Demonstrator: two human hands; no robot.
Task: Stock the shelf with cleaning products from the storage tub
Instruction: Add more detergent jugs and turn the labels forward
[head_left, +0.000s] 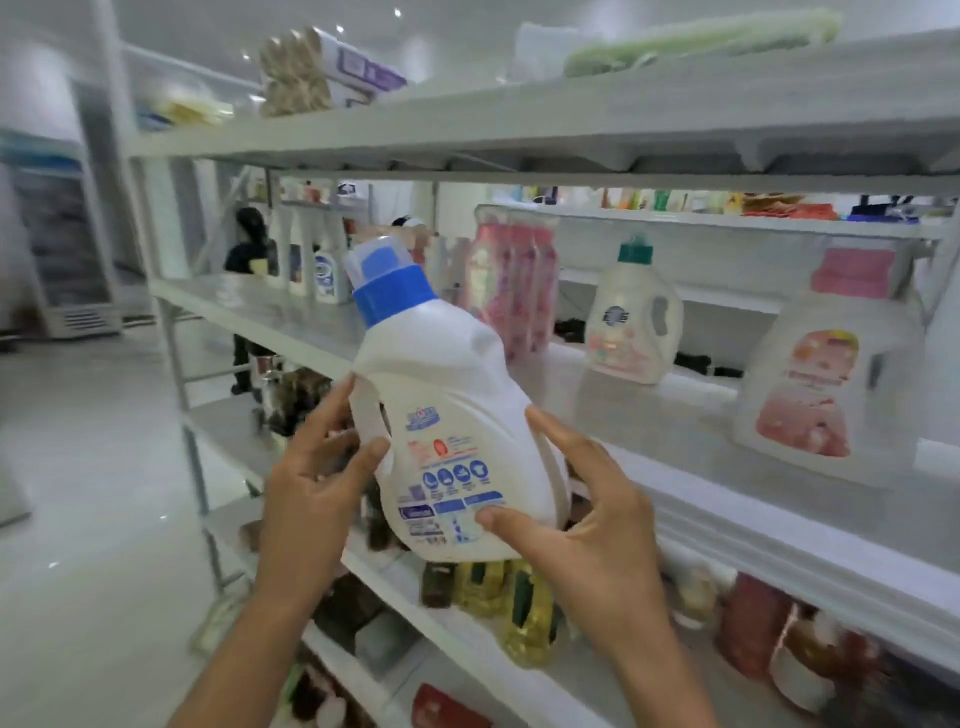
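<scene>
Step in hand: placing, judged from the pose. The set-down was not yet done.

Both hands were clamped on one detergent bottle (447, 431), white with a blue cap. It was held tilted, cap leaning up and to the left, printed label toward the camera. The left hand (317, 467) gripped the handle side, with its thumb laid on the front beside the handle. The right hand (587, 525) clasped the opposite lower flank, thumb pressed on the label and forefinger running up the side. The hands were apart with the bottle between them, in the air and touching no board.

The middle board of the shelf (649, 415) lay just beyond the hands. Pink pouches (511, 280) stood past the bottle's cap. A green-capped bottle (634, 317) stood beyond the right hand, and a pink-capped bottle (831, 374) well to its right, both upright. Yellow bottles (524, 613) sat below the hands on a lower board. The storage tub was not in view.

Next move, as I judge it:
- Right the bottle.
- Carry it forward over the board's front edge.
- Lower its base onto the bare patch beyond the right hand, clear of the pouches and the green-capped bottle.
- Let go only once it stands.
</scene>
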